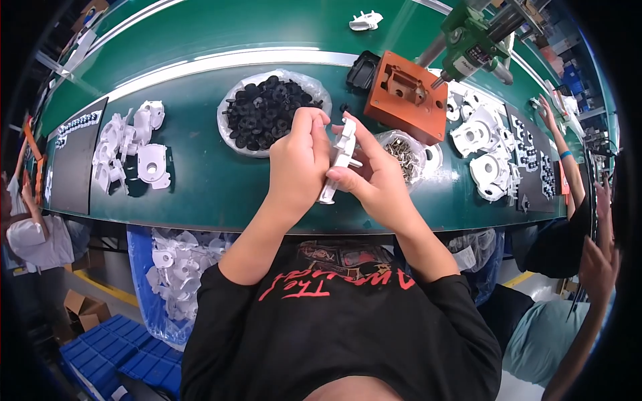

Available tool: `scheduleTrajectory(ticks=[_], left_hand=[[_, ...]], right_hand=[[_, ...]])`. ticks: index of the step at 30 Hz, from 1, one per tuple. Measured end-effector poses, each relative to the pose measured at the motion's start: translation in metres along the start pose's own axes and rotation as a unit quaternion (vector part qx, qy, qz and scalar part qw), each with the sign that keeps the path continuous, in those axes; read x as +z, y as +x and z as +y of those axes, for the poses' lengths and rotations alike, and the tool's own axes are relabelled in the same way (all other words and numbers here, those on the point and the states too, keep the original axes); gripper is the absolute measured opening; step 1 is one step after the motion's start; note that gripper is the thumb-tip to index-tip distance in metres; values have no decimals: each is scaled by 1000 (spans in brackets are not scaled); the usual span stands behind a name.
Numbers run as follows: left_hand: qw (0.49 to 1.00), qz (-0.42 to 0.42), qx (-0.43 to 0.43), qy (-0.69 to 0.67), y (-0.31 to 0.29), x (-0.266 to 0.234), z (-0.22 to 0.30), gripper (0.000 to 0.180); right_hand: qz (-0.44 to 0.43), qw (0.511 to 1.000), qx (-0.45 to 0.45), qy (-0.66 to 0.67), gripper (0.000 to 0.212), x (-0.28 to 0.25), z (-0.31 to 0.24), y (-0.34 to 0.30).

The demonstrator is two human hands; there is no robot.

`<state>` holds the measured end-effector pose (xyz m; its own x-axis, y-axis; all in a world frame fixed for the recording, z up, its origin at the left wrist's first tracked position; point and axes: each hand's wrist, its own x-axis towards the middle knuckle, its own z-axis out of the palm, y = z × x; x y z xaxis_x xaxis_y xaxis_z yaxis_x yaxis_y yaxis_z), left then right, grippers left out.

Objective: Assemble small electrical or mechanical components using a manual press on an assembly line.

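A: ok so who's got the white plastic part (344, 144)?
B: It's between both hands, over the green bench (200, 194). Right hand (381, 177) has thumb and fingers clamped on it.
A: and the left hand (299, 150)?
B: Fingers curled together right up against it, but honestly can't tell if they're pinching anything.
A: what's nearby?
B: Lined tub (242, 150) of black pieces just beyond the left, orange block (380, 100) past the right.
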<state>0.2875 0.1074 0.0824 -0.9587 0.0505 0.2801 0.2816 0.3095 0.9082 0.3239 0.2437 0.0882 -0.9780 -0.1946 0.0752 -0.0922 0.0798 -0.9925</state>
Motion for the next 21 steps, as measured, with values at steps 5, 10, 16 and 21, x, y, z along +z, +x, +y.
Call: scheduleTrajectory(ticks=[5, 10, 16, 21], left_hand=[[987, -67, -23, -146, -6, -3, 0, 13], [885, -171, -115, -417, -18, -10, 13, 43], [966, -144, -26, -213, -23, 1, 13, 21], [988, -129, 75, -27, 4, 5, 25, 14]], right_hand=[[-47, 998, 28, 42, 67, -9, -8, -3], [78, 997, -4, 26, 44, -21, -12, 9], [146, 963, -144, -173, 55, -30, 2, 13], [162, 964, -167, -127, 87, -54, 3, 0]])
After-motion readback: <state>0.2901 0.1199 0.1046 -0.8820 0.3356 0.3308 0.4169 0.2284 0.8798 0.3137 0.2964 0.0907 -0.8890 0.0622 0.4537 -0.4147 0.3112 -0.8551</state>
